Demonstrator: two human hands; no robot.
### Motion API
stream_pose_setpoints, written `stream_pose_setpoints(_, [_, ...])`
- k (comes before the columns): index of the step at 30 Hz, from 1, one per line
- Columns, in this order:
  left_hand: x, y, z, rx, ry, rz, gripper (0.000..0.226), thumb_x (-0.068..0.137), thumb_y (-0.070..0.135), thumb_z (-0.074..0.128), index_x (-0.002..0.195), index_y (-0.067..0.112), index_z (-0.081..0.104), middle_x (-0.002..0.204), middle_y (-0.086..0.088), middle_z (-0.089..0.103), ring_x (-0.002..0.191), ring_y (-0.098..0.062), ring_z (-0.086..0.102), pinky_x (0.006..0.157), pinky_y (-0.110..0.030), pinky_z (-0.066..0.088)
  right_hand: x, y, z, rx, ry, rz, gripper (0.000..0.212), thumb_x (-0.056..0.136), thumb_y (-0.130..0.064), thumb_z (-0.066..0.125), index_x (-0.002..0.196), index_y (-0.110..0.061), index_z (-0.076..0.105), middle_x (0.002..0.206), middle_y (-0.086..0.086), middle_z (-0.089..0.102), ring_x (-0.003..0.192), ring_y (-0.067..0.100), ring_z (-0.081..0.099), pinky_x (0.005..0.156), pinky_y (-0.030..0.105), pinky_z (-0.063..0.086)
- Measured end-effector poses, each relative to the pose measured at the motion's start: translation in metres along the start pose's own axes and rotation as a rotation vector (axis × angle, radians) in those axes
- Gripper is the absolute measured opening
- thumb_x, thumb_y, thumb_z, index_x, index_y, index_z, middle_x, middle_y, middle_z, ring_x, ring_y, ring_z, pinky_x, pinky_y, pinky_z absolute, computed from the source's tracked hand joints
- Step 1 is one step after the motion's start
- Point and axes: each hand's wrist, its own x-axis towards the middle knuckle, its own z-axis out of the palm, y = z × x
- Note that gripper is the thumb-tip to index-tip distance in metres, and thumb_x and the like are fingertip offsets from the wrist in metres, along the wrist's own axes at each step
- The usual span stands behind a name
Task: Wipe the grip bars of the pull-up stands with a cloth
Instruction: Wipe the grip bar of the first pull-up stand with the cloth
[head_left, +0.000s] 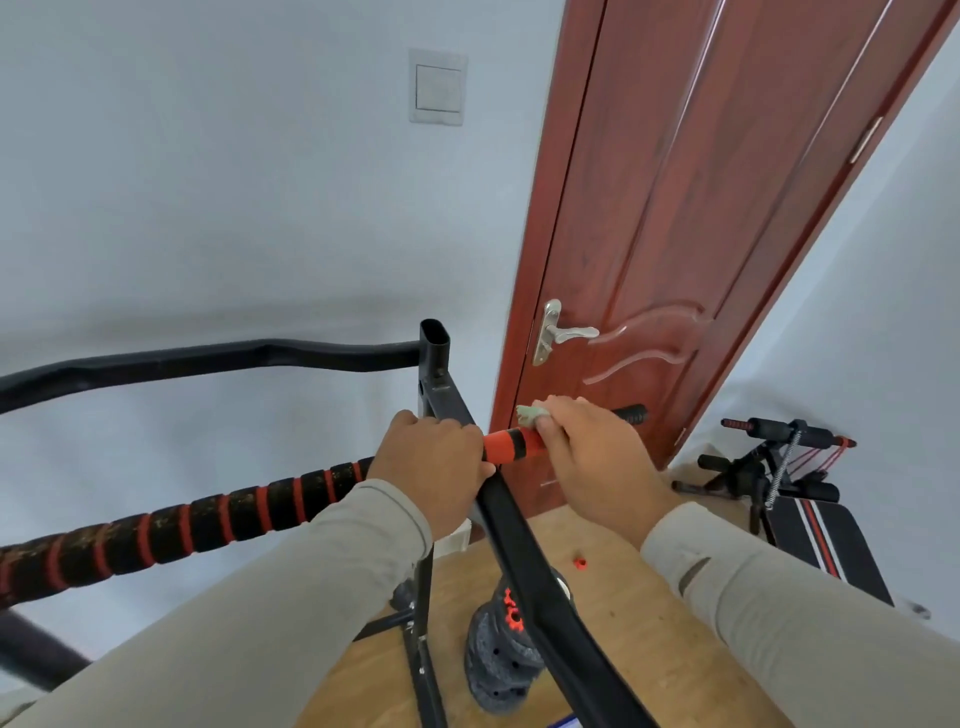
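Observation:
The pull-up stand's near grip bar (197, 522) is black foam with red rings and runs from lower left up to the right. My left hand (434, 460) is wrapped around this bar where it meets the black frame strut (524, 551). Just right of it the bar shows an orange and black section (511, 446). My right hand (597, 457) presses a pale green cloth (530, 414) onto the bar there. The bar's black end (629, 414) sticks out past my right hand.
A second black bar (208, 358) runs behind, joined to an open-topped post (435, 343). A red-brown door (675, 234) with a metal handle (563, 332) stands close on the right. A sit-up bench (795, 493), grey weights (501, 654) and a small red part (580, 563) are on the wood floor.

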Motion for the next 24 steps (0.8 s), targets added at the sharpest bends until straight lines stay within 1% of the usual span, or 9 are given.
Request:
stream_pose_setpoints(4, [-0.01, -0.011, -0.011, -0.078, -0.005, 0.005, 0.048, 0.095, 0.062, 0.044, 0.122, 0.023, 0.055, 0.117, 0.002, 0.065, 0.101, -0.023, 0.061, 0.099, -0.042, 0.044, 0.003, -0.012, 0.008, -0.036, -0.124, -0.162, 0.042, 0.105, -0.043, 0.035, 0.126, -0.025, 0.067, 0.13, -0.006, 0.068, 0.125, 0.012, 0.058, 0.118, 0.034, 0.034])
stream_pose_setpoints(8, [-0.048, -0.053, -0.024, -0.109, -0.02, -0.066, 0.068, 0.083, 0.074, 0.051, 0.131, 0.027, 0.046, 0.125, 0.007, 0.058, 0.109, -0.019, 0.057, 0.101, -0.038, 0.045, 0.0, 0.012, -0.002, -0.145, -0.169, -0.196, 0.052, 0.102, -0.054, 0.038, 0.143, -0.026, 0.055, 0.147, -0.007, 0.056, 0.137, 0.012, 0.047, 0.123, 0.036, 0.027])
stream_pose_setpoints(10, [-0.067, -0.074, -0.025, -0.066, -0.04, -0.114, 0.064, 0.083, 0.073, 0.052, 0.13, 0.03, 0.048, 0.122, 0.009, 0.058, 0.108, -0.016, 0.058, 0.1, -0.036, 0.046, 0.0, 0.018, -0.006, -0.183, -0.187, -0.247, 0.048, 0.103, -0.049, 0.039, 0.142, -0.025, 0.054, 0.143, -0.009, 0.058, 0.134, 0.011, 0.05, 0.123, 0.038, 0.025])
stream_pose_setpoints(13, [-0.082, -0.086, -0.021, -0.046, -0.072, -0.146, 0.042, 0.088, 0.062, 0.053, 0.119, 0.034, 0.053, 0.106, 0.012, 0.059, 0.095, -0.013, 0.058, 0.091, -0.031, 0.049, 0.009, 0.009, -0.008, -0.143, -0.182, -0.201, 0.028, 0.106, -0.039, 0.038, 0.119, -0.03, 0.061, 0.115, -0.012, 0.068, 0.109, 0.011, 0.06, 0.117, 0.04, 0.036])
stream_pose_setpoints(15, [-0.083, -0.087, -0.02, -0.055, -0.071, -0.154, 0.032, 0.091, 0.055, 0.055, 0.117, 0.035, 0.054, 0.101, 0.013, 0.059, 0.091, -0.012, 0.059, 0.086, -0.029, 0.05, 0.013, -0.011, -0.005, -0.168, -0.177, -0.178, 0.035, 0.106, -0.045, 0.027, 0.107, -0.032, 0.06, 0.097, -0.013, 0.066, 0.092, 0.013, 0.06, 0.1, 0.042, 0.048])
stream_pose_setpoints(17, [-0.081, -0.087, -0.019, -0.061, -0.07, -0.152, 0.031, 0.091, 0.053, 0.058, 0.116, 0.035, 0.054, 0.102, 0.013, 0.06, 0.091, -0.011, 0.059, 0.085, -0.028, 0.051, 0.014, -0.038, 0.003, -0.191, -0.144, -0.223, 0.019, 0.106, -0.041, 0.034, 0.104, -0.036, 0.053, 0.088, -0.011, 0.066, 0.081, 0.018, 0.063, 0.084, 0.045, 0.054])
stream_pose_setpoints(18, [-0.08, -0.087, -0.018, -0.058, -0.072, -0.151, 0.031, 0.091, 0.052, 0.059, 0.116, 0.035, 0.055, 0.102, 0.013, 0.06, 0.091, -0.011, 0.059, 0.085, -0.028, 0.051, 0.014, -0.053, 0.01, -0.157, -0.145, -0.281, 0.007, 0.104, -0.035, 0.044, 0.106, -0.039, 0.049, 0.085, -0.011, 0.065, 0.077, 0.019, 0.063, 0.078, 0.044, 0.056])
stream_pose_setpoints(21, [-0.079, -0.088, -0.016, -0.073, -0.078, -0.162, 0.031, 0.09, 0.053, 0.061, 0.115, 0.037, 0.055, 0.099, 0.013, 0.06, 0.09, -0.01, 0.059, 0.086, -0.028, 0.052, 0.021, -0.091, 0.023, -0.033, -0.175, -0.305, 0.025, 0.104, -0.025, 0.05, 0.126, -0.035, 0.059, 0.096, -0.014, 0.064, 0.085, 0.018, 0.065, 0.08, 0.039, 0.057])
stream_pose_setpoints(24, [-0.08, -0.089, -0.016, -0.099, -0.081, -0.171, 0.032, 0.089, 0.053, 0.062, 0.116, 0.037, 0.055, 0.099, 0.013, 0.06, 0.09, -0.01, 0.058, 0.085, -0.029, 0.052, 0.023, -0.083, 0.019, 0.037, -0.239, -0.305, 0.019, 0.108, -0.028, 0.044, 0.117, -0.03, 0.061, 0.097, -0.01, 0.067, 0.086, 0.017, 0.065, 0.082, 0.038, 0.056])
